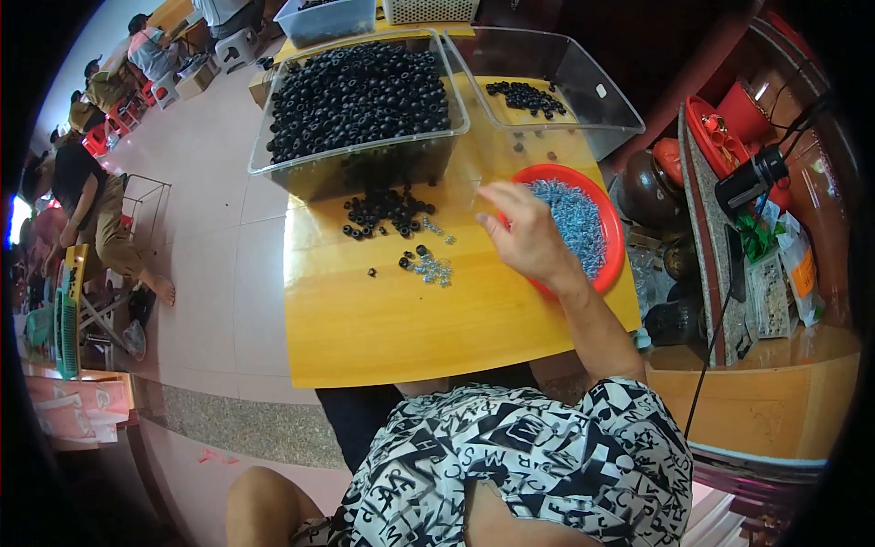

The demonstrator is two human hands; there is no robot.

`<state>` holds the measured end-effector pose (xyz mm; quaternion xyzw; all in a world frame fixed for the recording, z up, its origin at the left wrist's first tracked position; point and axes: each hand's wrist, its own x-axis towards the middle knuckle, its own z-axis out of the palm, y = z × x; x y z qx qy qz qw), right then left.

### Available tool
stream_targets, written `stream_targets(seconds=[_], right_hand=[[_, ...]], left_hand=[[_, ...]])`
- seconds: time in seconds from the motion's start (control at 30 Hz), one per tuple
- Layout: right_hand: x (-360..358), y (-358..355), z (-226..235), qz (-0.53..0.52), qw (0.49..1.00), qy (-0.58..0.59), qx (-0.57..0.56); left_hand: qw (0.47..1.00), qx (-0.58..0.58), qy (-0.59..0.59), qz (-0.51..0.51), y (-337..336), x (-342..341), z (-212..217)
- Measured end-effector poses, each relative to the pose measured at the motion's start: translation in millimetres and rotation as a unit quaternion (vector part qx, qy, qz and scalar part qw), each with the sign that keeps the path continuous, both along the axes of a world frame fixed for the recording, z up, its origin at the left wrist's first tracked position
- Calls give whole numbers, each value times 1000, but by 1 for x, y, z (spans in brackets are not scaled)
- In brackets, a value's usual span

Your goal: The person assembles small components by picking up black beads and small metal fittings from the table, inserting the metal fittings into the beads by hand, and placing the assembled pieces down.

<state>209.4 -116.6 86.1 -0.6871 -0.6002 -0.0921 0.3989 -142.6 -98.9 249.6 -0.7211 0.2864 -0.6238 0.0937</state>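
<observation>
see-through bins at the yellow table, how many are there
3: a large bin heaped with black parts, a barely filled bin to its right, and a bluish bin behind the first, cut off by the picture's top edge. More may be hidden.

Black round hollow parts heaped in clear bin, far-left of yellow surface; fewer in clear tub, far-right corner. Loose black cluster just nearside of bin, mixed orientation. Silvery-blue small pieces fill red dish by right edge; small scatter mid-surface, few black parts beside.
</observation>
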Motion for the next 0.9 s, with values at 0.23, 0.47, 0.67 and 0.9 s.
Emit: stream_targets(seconds=[0.23, 0.47, 0.67, 0.9], right_hand=[[-36, -5, -40, 33, 995, 41, -83], [-43, 22, -44, 42, 987, 29, -150], [-46, 56, -54, 63, 987, -28, -144], [-54, 70, -63, 95, 967, -105, -213]], left_hand=[[890, -176, 153, -393, 14, -3, -28], [844, -420, 269, -200, 40, 18, -56], [725, -584, 364, -15, 60, 53, -83], [782, -450, 339, 268, 101, 122, -218]])
